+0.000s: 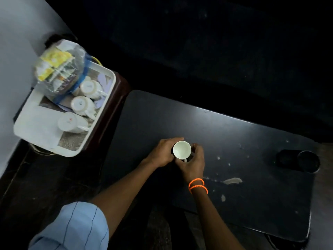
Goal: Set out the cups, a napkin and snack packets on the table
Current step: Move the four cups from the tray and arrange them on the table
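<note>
At mid-frame both our left hand (pixel 162 152) and right hand (pixel 193 162) curl around the first cup (pixel 182 150) on the table (pixel 234 141), while three cups (pixel 82 104), napkin and snack packets (pixel 54 67) wait in the upper-left tray (pixel 41 138).

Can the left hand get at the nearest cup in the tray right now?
Probably not yet: the left hand and right hand both grip the upright cup. The tray cup lies unobstructed.
</note>
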Demonstrator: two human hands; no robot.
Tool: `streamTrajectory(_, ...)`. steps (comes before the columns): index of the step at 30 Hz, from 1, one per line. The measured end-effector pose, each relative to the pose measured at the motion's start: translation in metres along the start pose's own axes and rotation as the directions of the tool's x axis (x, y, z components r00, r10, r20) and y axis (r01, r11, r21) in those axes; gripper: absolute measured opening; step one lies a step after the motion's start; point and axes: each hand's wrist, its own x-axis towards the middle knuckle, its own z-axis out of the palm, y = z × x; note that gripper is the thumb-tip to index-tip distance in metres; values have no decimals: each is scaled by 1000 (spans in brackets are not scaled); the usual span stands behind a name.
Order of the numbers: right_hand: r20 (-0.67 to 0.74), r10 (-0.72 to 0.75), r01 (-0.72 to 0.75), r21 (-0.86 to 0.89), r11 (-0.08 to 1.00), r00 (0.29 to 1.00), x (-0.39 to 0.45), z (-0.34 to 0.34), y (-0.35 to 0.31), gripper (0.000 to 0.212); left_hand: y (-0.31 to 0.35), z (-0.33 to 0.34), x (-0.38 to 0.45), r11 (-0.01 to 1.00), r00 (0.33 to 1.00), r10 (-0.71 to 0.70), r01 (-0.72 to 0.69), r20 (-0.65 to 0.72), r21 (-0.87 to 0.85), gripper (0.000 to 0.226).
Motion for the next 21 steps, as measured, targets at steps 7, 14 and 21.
streamTrajectory(7,-60,93,-92,24,996,994,-7,-9,31,63,-4,34,11,997,995,-6,-2,98,74,73)
streamTrajectory(14,-4,142,-142,-61,988,990,2,-13,34,71,-10,41,6,992,997,-41,31,73,126,81)
streamTrajectory(21,-122,46,-87,-358,930,992,-6,-9,-11,105,-24,25,-35,979,977,-125,150,-172,137,72)
